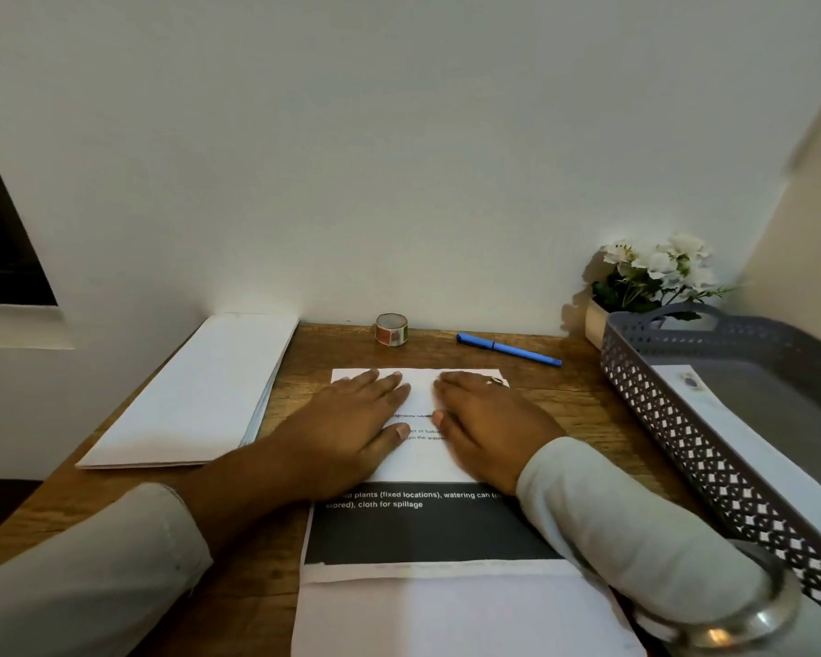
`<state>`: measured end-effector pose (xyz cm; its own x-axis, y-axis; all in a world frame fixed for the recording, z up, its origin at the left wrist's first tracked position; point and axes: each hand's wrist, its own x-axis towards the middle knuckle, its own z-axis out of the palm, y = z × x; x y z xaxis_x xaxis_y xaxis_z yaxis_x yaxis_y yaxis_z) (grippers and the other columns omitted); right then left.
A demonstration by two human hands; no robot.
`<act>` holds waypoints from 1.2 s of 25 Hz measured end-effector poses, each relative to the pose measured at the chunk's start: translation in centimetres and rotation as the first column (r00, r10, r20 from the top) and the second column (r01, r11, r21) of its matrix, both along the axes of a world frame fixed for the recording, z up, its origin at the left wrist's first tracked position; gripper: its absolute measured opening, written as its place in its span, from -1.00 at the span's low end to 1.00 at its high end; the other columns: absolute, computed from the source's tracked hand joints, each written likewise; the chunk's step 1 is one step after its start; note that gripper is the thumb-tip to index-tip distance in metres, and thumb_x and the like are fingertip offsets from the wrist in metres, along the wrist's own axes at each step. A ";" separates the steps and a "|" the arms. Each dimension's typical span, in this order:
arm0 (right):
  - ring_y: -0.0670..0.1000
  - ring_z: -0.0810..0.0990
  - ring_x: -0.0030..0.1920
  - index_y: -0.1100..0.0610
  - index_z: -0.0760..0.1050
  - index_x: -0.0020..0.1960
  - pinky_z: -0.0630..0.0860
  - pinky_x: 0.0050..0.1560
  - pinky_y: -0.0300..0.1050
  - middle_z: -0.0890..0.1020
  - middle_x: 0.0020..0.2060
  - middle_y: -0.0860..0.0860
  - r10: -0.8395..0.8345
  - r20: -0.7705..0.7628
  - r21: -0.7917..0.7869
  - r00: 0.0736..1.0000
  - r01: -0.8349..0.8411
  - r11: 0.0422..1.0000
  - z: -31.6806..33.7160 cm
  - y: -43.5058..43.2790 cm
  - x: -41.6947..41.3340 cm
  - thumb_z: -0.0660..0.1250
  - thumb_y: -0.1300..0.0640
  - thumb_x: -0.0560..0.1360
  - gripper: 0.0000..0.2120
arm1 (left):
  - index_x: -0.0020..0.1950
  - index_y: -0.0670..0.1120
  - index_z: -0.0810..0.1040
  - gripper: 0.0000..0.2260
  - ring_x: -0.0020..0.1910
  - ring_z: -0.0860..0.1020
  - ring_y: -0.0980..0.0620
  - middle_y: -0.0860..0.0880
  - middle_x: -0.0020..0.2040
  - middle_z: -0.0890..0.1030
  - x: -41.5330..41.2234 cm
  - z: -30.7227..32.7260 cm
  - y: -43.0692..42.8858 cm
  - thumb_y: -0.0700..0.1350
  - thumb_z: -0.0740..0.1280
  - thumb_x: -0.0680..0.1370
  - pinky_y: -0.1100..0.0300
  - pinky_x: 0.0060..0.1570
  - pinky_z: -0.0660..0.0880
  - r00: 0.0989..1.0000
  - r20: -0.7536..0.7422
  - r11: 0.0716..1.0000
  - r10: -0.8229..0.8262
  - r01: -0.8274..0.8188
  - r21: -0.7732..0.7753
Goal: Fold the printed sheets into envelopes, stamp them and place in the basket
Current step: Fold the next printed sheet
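We press our left hand [347, 433] and right hand [484, 429] flat, fingers straight, side by side on the printed sheet [423, 528] mid-desk [446, 353]. A stack of white envelopes [195, 391] lies left, the grey basket [683, 448] right, and a small patterned roll [391, 329] and blue pen [508, 349] behind.

The printed sheet [427, 528] reads "cloth for spillage" and "plants (fixed locations)".

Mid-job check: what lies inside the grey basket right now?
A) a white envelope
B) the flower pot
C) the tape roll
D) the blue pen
A: a white envelope with a stamp near its far corner lies in the grey basket; the blue pen and tape roll sit on the desk.
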<state>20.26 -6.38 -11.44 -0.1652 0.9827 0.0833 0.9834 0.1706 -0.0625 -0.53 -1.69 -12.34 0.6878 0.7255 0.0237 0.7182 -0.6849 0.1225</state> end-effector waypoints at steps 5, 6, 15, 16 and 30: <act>0.11 0.37 0.48 0.11 0.25 0.56 0.38 0.42 0.02 0.29 0.56 0.03 -0.152 0.075 -0.045 0.986 0.155 0.987 0.7 -0.1 0.4 -0.01 -0.10 0.69 -0.49 | 0.63 -0.05 -0.21 -0.22 0.60 -0.23 0.07 0.00 0.64 -0.22 -0.1 -0.1 0.0 0.39 -0.21 0.55 0.05 0.57 -0.20 0.988 -0.127 0.993 0.092 -0.100 -0.057; 0.12 0.38 0.48 0.12 0.25 0.56 0.39 0.42 0.03 0.30 0.56 0.04 -0.193 0.091 -0.047 0.977 0.197 0.979 0.8 -0.1 0.6 -0.02 -0.10 0.69 -0.48 | 0.63 -0.07 -0.21 -0.16 0.60 -0.22 0.05 -0.03 0.64 -0.22 -0.2 -0.1 0.0 0.43 -0.25 0.49 0.03 0.57 -0.19 0.979 -0.147 0.988 0.138 -0.146 -0.048; 0.11 0.31 0.53 0.11 0.16 0.61 0.36 0.47 0.08 0.21 0.61 0.04 -0.212 0.148 -0.087 0.966 0.226 0.970 1.0 0.0 0.5 -0.03 -0.09 0.70 -0.46 | 0.63 0.01 -0.21 -0.35 0.60 -0.23 0.08 0.03 0.64 -0.21 3.3 0.6 -0.3 0.29 -0.14 0.64 0.05 0.58 -0.17 0.987 -0.142 0.996 -0.074 0.067 -0.057; 0.10 0.31 0.53 0.11 0.17 0.60 0.36 0.47 0.07 0.21 0.61 0.04 -0.211 0.145 -0.085 0.967 0.224 0.971 0.9 0.1 0.7 -0.03 -0.09 0.70 -0.47 | 0.62 0.01 -0.22 -0.35 0.59 -0.23 0.08 0.02 0.63 -0.22 2.4 0.5 0.2 0.29 -0.14 0.64 0.04 0.58 -0.16 0.989 -0.140 0.998 -0.043 0.037 -0.046; 0.00 -0.01 0.63 0.04 0.03 0.65 -0.05 0.61 -0.04 0.04 0.65 -0.01 0.001 -0.030 -0.119 1.000 -0.005 0.993 -0.3 0.7 0.0 -0.01 -0.13 0.70 -0.43 | 0.62 -0.07 -0.24 -0.34 0.60 -0.24 0.05 -0.04 0.63 -0.24 -0.7 0.1 0.7 0.26 -0.15 0.65 0.08 0.56 -0.21 0.979 -0.150 0.989 0.137 -0.144 -0.036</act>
